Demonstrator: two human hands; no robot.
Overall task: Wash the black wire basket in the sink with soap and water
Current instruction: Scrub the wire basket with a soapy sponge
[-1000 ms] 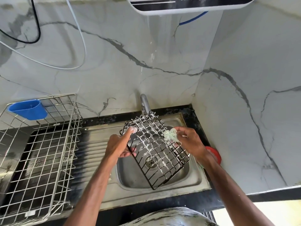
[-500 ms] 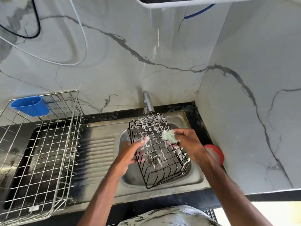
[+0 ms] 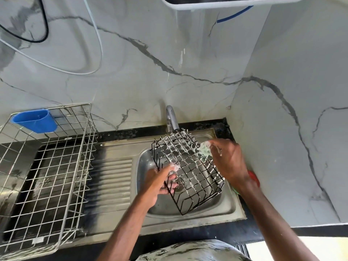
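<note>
There is one view only, from a wide-angle camera worn on the person's head. It faces forward and steeply down, toward the corner where two marble walls meet. The sink (image 3: 144, 161) lies near, just below the middle of the frame. The back wall (image 3: 131, 81) fills the upper half, and its lines bend with the lens. A wire drying rack (image 3: 78, 105) reaches the left edge, and the side wall (image 3: 301, 129) reaches the right edge.

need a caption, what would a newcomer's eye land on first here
The soapy black wire basket, tilted over the sink at centre: the left hand grips its left side, the right hand holds a pale green scrub pad at its right edge. Then the silver dish rack at left, with a blue cup.
</note>
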